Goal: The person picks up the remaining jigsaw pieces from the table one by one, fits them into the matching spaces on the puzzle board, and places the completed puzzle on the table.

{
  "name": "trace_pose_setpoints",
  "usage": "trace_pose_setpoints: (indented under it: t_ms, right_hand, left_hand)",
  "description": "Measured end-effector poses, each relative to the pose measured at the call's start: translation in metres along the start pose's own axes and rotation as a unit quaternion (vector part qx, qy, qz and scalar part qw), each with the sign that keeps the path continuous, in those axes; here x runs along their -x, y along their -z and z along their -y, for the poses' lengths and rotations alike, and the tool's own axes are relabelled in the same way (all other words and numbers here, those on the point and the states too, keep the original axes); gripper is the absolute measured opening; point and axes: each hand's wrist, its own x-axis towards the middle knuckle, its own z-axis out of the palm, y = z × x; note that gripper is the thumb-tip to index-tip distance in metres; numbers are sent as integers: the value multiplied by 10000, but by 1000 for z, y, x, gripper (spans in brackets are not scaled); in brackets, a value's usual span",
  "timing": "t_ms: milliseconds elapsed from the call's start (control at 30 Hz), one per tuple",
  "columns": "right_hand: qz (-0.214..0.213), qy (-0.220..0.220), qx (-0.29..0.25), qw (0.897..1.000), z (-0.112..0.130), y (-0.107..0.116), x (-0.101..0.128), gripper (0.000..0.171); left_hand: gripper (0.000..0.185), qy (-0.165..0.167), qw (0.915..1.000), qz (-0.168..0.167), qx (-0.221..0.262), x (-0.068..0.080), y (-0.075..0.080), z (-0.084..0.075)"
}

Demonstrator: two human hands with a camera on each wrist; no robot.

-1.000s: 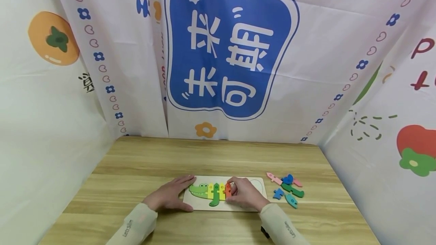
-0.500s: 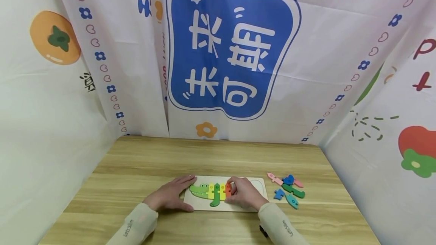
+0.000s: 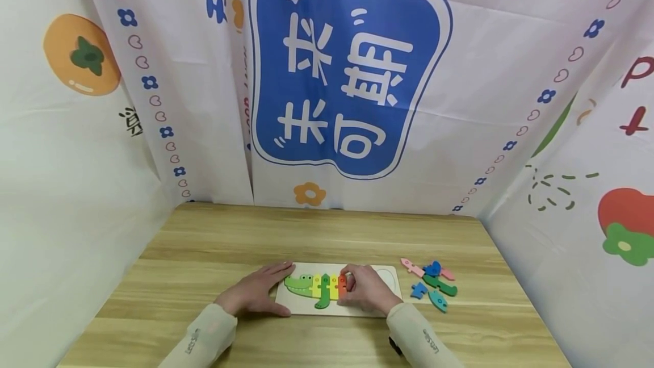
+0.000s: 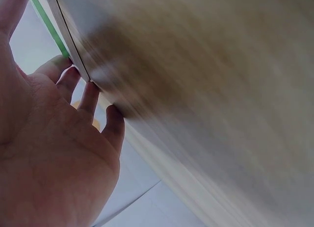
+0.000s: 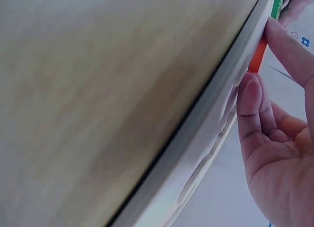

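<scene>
A pale wooden puzzle board lies on the table with a crocodile partly laid in it. Its green head is at the left, followed by yellow and green numbered body pieces. My right hand pinches the orange puzzle piece at the end of that row. In the right wrist view the orange edge shows between thumb and fingers, level with the board. My left hand rests spread at the board's left end; in the left wrist view its fingertips touch the board's edge and the table.
Several loose puzzle pieces lie right of the board: a pink piece, a dark green piece, blue pieces and a teal piece. A printed curtain encloses the wooden table at back and sides.
Both hands hold their places. The orange piece stays in my right hand at the end of the row; only the camera view shifts slightly.
</scene>
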Motion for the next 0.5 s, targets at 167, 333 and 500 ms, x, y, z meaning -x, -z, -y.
trace_pose_setpoints:
  t_ms: [167,333,500]
  right_hand:
    - [37,27,54,10000,1,5,4,71]
    - [-37,257,153,9995,-4,17,12,72]
    - [-209,492,512,9973,-24,34,27,75]
  left_hand:
    - [107,-12,10000,32,79,1,2,-2]
    - [107,-28,10000,33,76,1,2,-2]
    - [107,-36,9999,27,98,1,2,-2]
